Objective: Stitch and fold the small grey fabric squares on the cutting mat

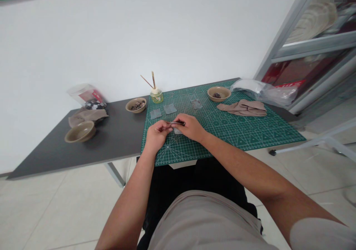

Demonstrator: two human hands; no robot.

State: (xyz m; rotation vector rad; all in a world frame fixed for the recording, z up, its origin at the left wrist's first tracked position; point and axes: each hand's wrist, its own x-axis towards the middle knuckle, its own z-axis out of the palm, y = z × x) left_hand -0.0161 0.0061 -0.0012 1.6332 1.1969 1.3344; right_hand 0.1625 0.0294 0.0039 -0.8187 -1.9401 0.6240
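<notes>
My left hand [155, 135] and my right hand [191, 127] meet above the front part of a green cutting mat [230, 131]. Both are closed, pinching the upper edge of a small translucent bag [178, 131] between thumbs and fingers. Much of this bag is hidden behind the fingers, so its contents cannot be made out. Beyond my hands, two similar flat bags, a left one [155, 114] and a right one [170, 109], lie on the mat. Farther right rests another small bag [196, 104] with darker patches in it.
A bowl of dark pieces [136, 105] stands left of the reed diffuser [156, 95]. Another bowl [219, 94] sits at the back right, near a crumpled brown cloth [244, 108] and clear plastic packaging [264, 90]. Far left are a tilted bowl [80, 132], a cloth [83, 117] and an open bag [89, 94].
</notes>
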